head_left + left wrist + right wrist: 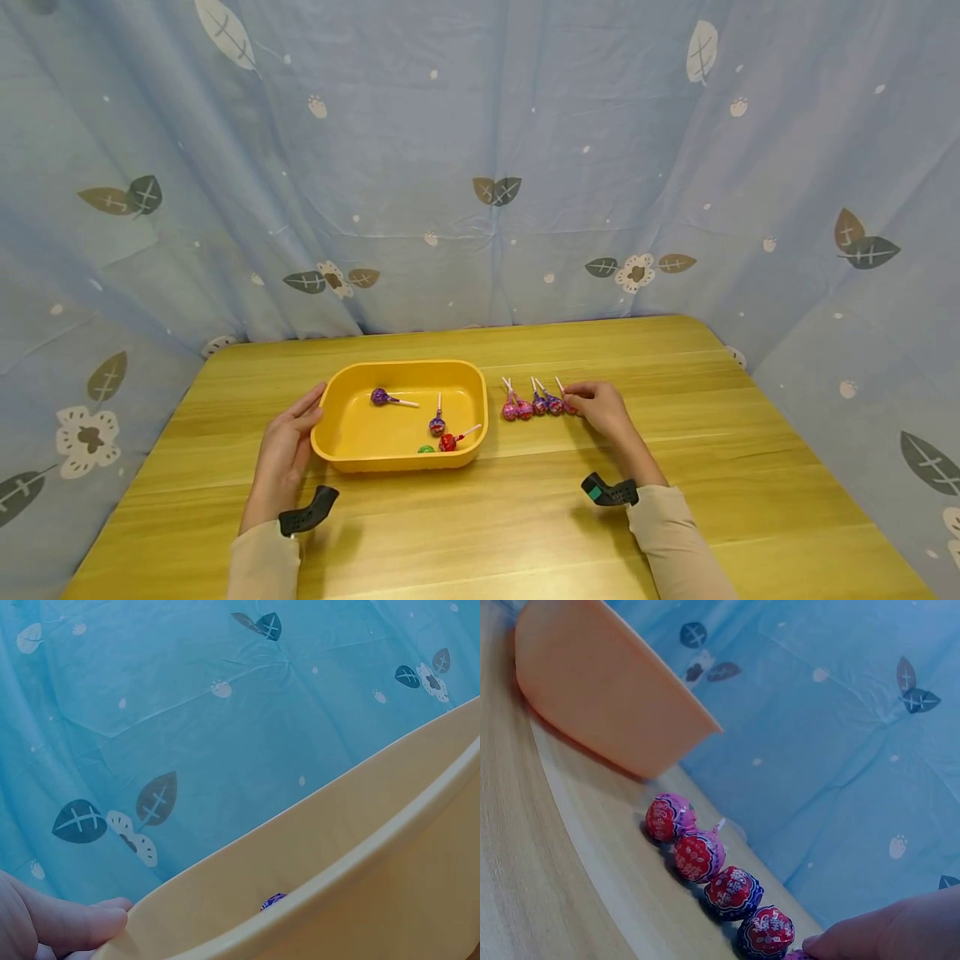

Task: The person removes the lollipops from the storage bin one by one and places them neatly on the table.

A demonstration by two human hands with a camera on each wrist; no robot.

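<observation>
My left hand holds the left end of a yellow plastic tray, thumb and fingers at its rim. In the tray lie two purple-wrapped lollipops, a red lollipop and a green one, partly hidden by the near wall. Right of the tray, my right hand pinches a pink lollipop at the end of a row. Its fingers cover part of the wrapper. Beside it in the row are two purple lollipops and two pink lollipops, sticks pointing away from me.
The wooden table extends around the tray and the row. A blue curtain with leaf and flower prints hangs behind the table's far edge and along both sides. A black wrist mount sits on each forearm.
</observation>
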